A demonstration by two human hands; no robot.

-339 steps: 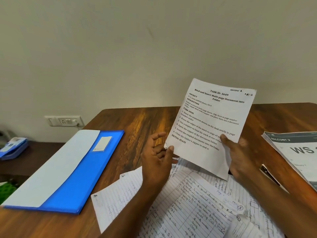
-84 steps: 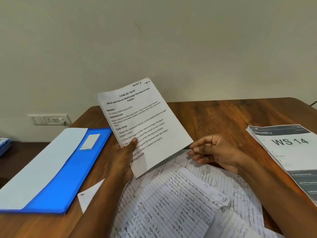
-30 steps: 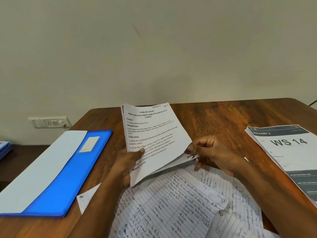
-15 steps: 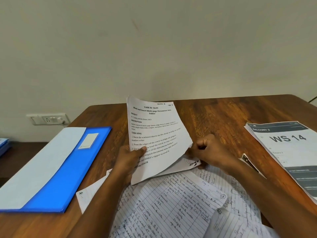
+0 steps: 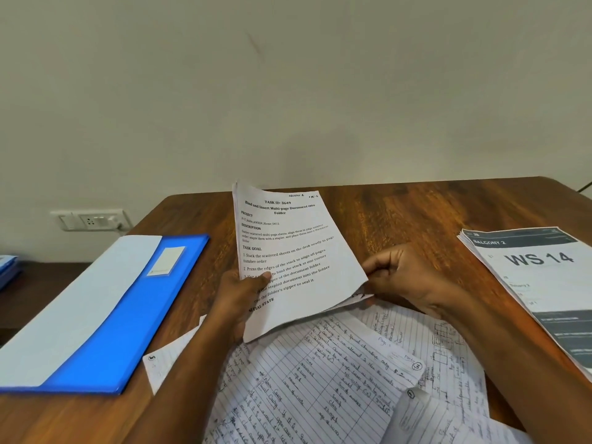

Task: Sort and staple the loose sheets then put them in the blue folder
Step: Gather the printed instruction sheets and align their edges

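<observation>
- The left hand (image 5: 238, 296) gripped the printed sheet (image 5: 294, 261) by its left edge, thumb pressed across the text, and held it tilted above the table (image 5: 400, 216).
- The right hand (image 5: 403, 280) had its fingers curled at the sheet's right corner, where a second sheet (image 5: 360, 298) peeked out from underneath; it appeared to pinch that lower sheet, though the exact contact was partly hidden.
- The handwritten sheets (image 5: 336, 379) lay scattered and overlapping on the table below both hands, some with circled page numbers showing; none looked squared up yet.
- The blue folder (image 5: 128, 315) lay shut on the left of the table, well apart from the sheets, with a pale sheet resting on top of it.
- No stapler was visible anywhere in view.
- Risk: held by one edge only, the printed sheet could sag or crease, since the paper already bowed.
- Risk: a pinch at one corner might tear or dog-ear the lower sheet if it were tugged while the pile weighed on it.
- Risk: with the pages overlapping, a page number could be misread or a sheet skipped, leaving the stack out of order before stapling.
- Risk: the printed booklet (image 5: 538, 283) on the right sat near the loose pages and might get swept into the stack by mistake.
</observation>
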